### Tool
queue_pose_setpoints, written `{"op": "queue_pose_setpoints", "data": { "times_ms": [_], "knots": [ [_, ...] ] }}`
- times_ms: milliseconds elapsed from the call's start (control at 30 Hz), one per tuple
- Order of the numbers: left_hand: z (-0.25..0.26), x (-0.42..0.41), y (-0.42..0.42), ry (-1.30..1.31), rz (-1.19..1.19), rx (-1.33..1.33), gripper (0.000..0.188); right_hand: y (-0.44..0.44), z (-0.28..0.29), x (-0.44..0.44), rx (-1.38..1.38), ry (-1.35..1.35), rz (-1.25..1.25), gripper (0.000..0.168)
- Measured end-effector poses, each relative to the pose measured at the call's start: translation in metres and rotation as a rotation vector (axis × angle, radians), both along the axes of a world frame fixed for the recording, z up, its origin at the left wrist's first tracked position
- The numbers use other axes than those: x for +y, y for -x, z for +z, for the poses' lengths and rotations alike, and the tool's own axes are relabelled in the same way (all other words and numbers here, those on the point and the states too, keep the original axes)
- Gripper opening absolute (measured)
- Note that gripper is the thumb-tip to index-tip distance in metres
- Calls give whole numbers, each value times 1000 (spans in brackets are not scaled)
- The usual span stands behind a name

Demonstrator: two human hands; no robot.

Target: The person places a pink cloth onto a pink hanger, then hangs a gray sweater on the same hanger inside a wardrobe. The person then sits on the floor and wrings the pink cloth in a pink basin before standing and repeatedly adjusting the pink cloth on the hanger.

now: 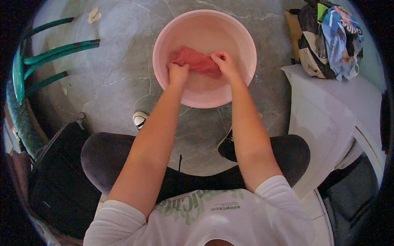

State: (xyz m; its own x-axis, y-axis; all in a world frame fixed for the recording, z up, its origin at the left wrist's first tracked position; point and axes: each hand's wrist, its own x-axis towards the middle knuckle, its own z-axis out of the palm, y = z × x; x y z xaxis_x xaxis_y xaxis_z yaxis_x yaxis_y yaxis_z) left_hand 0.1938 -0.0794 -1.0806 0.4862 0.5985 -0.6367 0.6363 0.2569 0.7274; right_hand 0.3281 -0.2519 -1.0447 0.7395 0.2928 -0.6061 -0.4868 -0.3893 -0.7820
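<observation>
A pink plastic basin [205, 103] stands on the floor in front of me, with cloudy water in it. A wet red cloth [198, 60] lies stretched sideways in the water between my hands. My left hand [179, 73] grips its left end, fingers curled over the cloth near the basin's left wall. At the cloth's right end, my right hand [226, 64] pinches the fabric between thumb and fingers. Both forearms reach over the basin's near rim. Parts of the cloth are under water and hard to make out.
Green chair legs [61, 52] stick out at the left above the grey marble-patterned floor [123, 70]. A black bag or case [64, 178] is by my left knee. On the right stands a white cabinet [320, 107], with a backpack [312, 46] and a blue plastic bag [338, 43] by its far end.
</observation>
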Motion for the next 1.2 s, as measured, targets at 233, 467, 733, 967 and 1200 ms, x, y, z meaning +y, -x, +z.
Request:
{"op": "queue_pose_setpoints", "data": {
  "times_ms": [233,467,733,967,1200],
  "knots": [
    [118,-9,-39,-1032,-854,13,49,-17,5,-12,-238,280,202,28],
    [132,23,-41,-578,-1039,62,37,-27,51,-12,-312,565,311,25],
    [70,38,-32,-653,-1048,-146,33,-1,96,-5,-738,633,713,46],
    [69,37,-41,-467,-899,-7,26,-9,97,-11,-391,516,694,59],
    [84,11,-33,-1117,-673,144,29,4,59,25,-505,721,224,79]
  ]
}}
